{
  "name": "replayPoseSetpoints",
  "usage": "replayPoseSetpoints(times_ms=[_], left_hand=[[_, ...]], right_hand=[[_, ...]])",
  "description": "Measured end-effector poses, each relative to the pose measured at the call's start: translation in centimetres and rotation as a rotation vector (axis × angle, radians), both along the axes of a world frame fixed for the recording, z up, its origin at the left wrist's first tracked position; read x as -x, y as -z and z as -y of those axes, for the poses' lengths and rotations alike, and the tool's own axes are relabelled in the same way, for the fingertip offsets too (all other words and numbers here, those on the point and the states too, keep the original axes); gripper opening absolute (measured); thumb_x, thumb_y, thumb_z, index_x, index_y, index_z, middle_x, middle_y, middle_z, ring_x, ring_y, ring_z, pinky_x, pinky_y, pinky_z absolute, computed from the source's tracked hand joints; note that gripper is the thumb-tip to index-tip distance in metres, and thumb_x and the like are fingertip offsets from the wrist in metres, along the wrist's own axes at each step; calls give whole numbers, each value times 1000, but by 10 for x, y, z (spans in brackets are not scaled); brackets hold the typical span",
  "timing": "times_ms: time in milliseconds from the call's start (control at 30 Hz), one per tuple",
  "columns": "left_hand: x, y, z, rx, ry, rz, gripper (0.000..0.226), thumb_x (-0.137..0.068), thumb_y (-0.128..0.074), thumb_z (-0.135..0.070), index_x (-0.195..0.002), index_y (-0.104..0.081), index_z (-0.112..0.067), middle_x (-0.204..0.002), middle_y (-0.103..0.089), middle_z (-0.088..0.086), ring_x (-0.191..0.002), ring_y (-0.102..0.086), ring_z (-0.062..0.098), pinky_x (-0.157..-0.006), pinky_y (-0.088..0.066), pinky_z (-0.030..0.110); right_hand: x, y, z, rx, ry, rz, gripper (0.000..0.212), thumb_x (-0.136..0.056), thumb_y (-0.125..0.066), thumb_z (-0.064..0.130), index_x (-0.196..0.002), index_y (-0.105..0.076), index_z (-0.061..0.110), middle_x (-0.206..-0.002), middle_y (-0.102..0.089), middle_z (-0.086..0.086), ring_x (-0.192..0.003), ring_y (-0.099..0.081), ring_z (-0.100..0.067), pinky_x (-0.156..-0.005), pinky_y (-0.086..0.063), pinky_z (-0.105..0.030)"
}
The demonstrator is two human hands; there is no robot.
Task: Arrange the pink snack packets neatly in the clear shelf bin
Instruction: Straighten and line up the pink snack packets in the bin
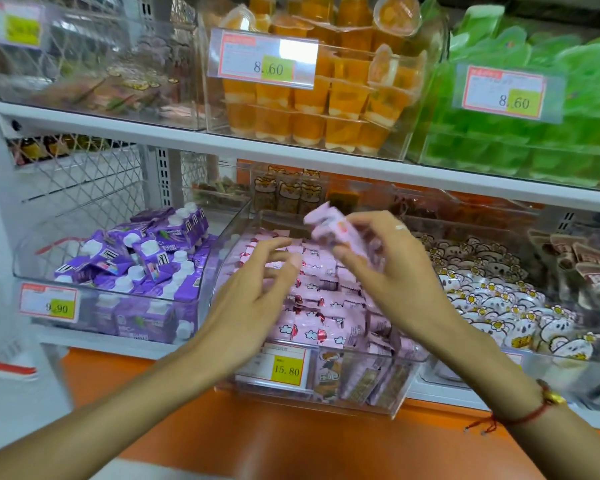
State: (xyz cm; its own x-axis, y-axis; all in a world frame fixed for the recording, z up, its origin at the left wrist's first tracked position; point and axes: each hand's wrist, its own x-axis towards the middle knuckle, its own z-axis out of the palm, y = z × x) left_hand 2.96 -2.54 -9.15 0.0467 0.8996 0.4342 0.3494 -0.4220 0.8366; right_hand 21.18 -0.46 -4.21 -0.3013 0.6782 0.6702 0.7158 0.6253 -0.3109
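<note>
On the lower shelf, at its left end, a clear bin of purple pouches point(142, 268) sits against the front edge, a price tag reading 9.90 point(48, 305) on its front wall. Just right of it stands the clear shelf bin point(388, 396), its front wall overhanging the shelf's front edge and carrying a yellow 15.80 tag point(280, 367). Pink snack packets point(323, 306) fill this bin in overlapping rows from back to front; some stand upright against the front wall.

The left hand point(253, 292) hovers over the bin's left half, fingers spread wide and relaxed, gripping nothing, its fingertips just above the packets. The right hand point(392, 271) is raised over the bin's rear half and pinches one pink packet point(333, 226) between thumb and fingers; that packet is tilted, blurred, and clear of the rows beneath. A red string bracelet point(534, 407) circles the right wrist.

Between the two hands the middle of the packet rows lies uncovered. Right of the bin, touching its side wall, another bin holds white flower-printed packets point(492, 299). The shelf above carries bins of orange jelly cups point(326, 109) and green packs point(551, 126), its front edge well above both hands.
</note>
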Motion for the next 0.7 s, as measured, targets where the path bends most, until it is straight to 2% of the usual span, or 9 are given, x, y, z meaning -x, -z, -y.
replayPoseSetpoints(times_ms=[100, 167, 267, 333, 400, 467, 567, 600, 700], left_hand=[[9, 9, -3, -70, -41, -442, 41, -90, -46, -54, -130, -42, -45, -120, -54, -25, -105, -54, -6, -88, -50, 30], [10, 13, -5, -121, -30, -646, 39, -94, -41, -49, -132, -42, -43, -126, -51, -25, -113, -48, -2, -90, -45, 28], [9, 12, -6, -179, -35, -753, 36, -98, -36, -46, -130, -49, -37, -129, -50, -24, -119, -43, 1, -88, -36, 22], [9, 11, -6, -172, -29, -762, 35, -98, -35, -45, -128, -51, -36, -130, -50, -24, -120, -41, 1, -90, -34, 21], [9, 11, -7, -166, -27, -788, 35, -98, -34, -45, -128, -51, -37, -131, -48, -25, -121, -39, -1, -90, -32, 19], [8, 11, -7, -156, -25, -798, 35, -99, -33, -45, -128, -51, -37, -131, -48, -26, -121, -38, -2, -89, -30, 16], [8, 11, -7, -149, -22, -801, 35, -99, -34, -45, -127, -52, -37, -130, -48, -25, -120, -38, -2, -85, -28, 15], [9, 11, -7, -146, -20, -799, 35, -99, -34, -45, -128, -52, -37, -130, -48, -25, -120, -38, -2, -86, -28, 15], [9, 12, -7, -141, -15, -797, 35, -99, -34, -46, -128, -52, -38, -131, -48, -26, -121, -38, -3, -90, -33, 18]], right_hand=[[-9, 5, -14, 255, -13, -468, 30, -90, -60, 27, -117, -48, 19, -110, -63, -1, -98, -61, -14, -89, -50, -37], [-11, 11, -21, 441, -52, -720, 42, -92, -58, 23, -128, -38, 14, -118, -60, -8, -106, -60, -17, -99, -47, -43], [-9, 22, -26, 481, -73, -806, 45, -94, -55, 16, -129, -27, 22, -111, -60, -5, -95, -63, -8, -96, -50, -41], [-7, 29, -26, 435, -98, -731, 45, -95, -53, 11, -126, -25, 29, -100, -59, 3, -77, -65, 2, -83, -54, -26], [-5, 33, -26, 390, -96, -544, 41, -96, -52, 11, -126, -29, 28, -94, -57, 8, -68, -63, 5, -64, -49, -10], [-7, 32, -27, 333, -69, -289, 36, -96, -52, 15, -124, -35, 28, -91, -57, 10, -68, -62, 3, -55, -42, -6], [-14, 26, -29, 303, -80, -75, 35, -95, -54, 19, -122, -36, 31, -93, -61, 3, -74, -63, -11, -60, -42, -17], [-15, 27, -31, 283, -78, -13, 34, -94, -55, 22, -122, -38, 31, -96, -61, 5, -76, -61, -9, -62, -41, -18], [-12, 40, -37, 205, -14, 194, 25, -93, -56, 29, -116, -57, 19, -110, -50, 5, -95, -51, -10, -74, -33, -19]])
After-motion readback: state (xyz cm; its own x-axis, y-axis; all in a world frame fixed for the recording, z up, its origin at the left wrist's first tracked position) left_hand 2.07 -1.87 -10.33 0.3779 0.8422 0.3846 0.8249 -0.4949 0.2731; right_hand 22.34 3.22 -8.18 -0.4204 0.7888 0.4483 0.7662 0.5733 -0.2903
